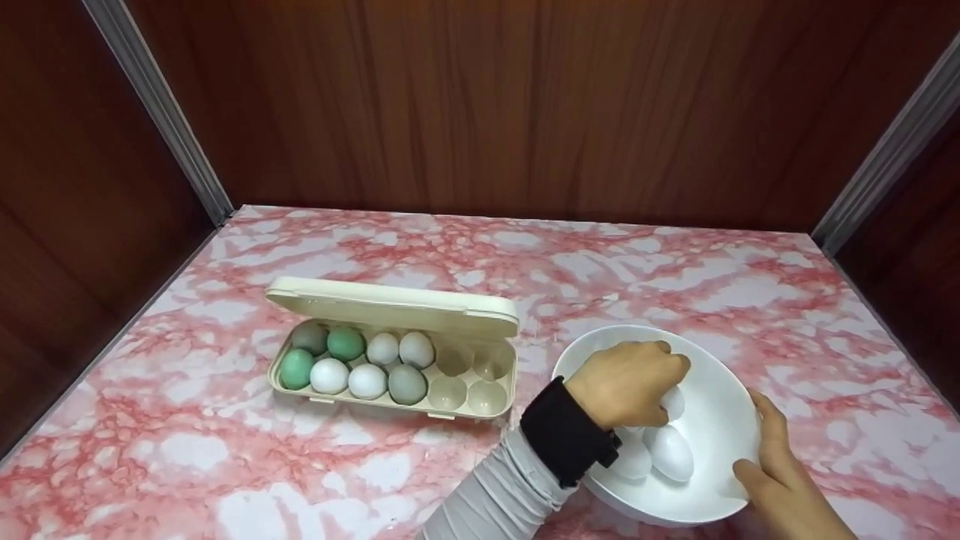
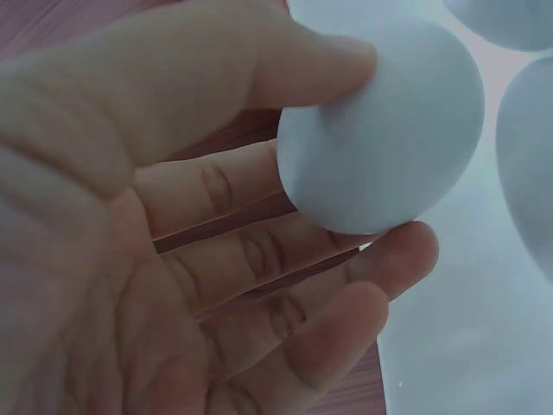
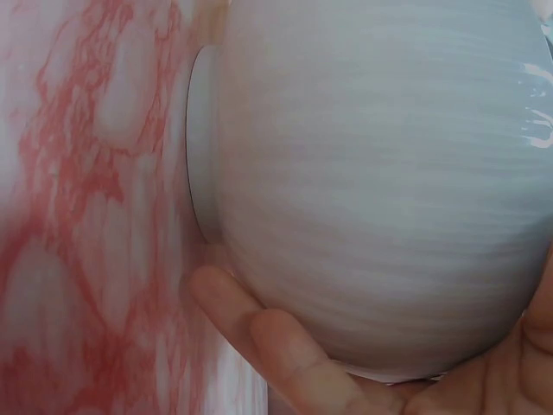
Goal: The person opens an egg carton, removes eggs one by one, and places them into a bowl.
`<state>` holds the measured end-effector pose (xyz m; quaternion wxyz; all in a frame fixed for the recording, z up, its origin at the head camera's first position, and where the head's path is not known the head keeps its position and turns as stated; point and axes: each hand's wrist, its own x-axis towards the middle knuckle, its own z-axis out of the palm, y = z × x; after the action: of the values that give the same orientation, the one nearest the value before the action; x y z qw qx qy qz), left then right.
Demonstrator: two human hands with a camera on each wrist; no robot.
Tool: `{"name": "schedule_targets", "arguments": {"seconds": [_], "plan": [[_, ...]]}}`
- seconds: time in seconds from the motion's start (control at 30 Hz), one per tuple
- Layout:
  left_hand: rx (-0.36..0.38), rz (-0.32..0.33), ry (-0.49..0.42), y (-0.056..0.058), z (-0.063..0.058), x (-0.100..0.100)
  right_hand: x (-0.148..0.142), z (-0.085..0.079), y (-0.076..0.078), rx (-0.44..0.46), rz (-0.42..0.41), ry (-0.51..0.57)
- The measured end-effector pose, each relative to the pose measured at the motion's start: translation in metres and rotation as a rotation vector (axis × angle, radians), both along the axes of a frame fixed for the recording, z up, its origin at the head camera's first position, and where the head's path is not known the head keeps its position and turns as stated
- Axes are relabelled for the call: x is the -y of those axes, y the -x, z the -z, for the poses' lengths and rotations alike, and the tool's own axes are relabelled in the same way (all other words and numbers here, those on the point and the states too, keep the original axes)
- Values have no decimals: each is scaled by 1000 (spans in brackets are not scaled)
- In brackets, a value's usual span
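Note:
My left hand [image 1: 628,381] reaches into a white bowl [image 1: 720,420]. In the left wrist view it holds a white egg [image 2: 402,138] between the thumb and the fingers. Other white eggs [image 1: 670,454] lie in the bowl, partly covered by this hand in the head view. The bowl's right side is gripped by my right hand [image 1: 780,457], thumb at the rim. In the right wrist view its fingers [image 3: 289,350] curve against the bowl's outer wall [image 3: 389,199], near the foot ring.
Left of the bowl stands a cream egg carton [image 1: 480,412], its lid [image 1: 397,298] raised. Several green, grey and white eggs [image 1: 367,382] fill its left part; the cups at the right end hold none. Brown panels [image 1: 525,105] wall in the red-and-white marbled table [image 1: 300,465].

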<state>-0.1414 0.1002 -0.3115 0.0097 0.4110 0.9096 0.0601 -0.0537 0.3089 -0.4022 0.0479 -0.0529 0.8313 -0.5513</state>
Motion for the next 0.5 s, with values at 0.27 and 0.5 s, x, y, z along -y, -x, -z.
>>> {"name": "schedule_targets", "arguments": {"seconds": [0.27,0.5], "plan": [[-4,-15,27,0,4,-2,1,-3,-1,16,0,-34],[-44,-42,79,-1,9,-3,-2,1,0,-13,9,-71]]}}
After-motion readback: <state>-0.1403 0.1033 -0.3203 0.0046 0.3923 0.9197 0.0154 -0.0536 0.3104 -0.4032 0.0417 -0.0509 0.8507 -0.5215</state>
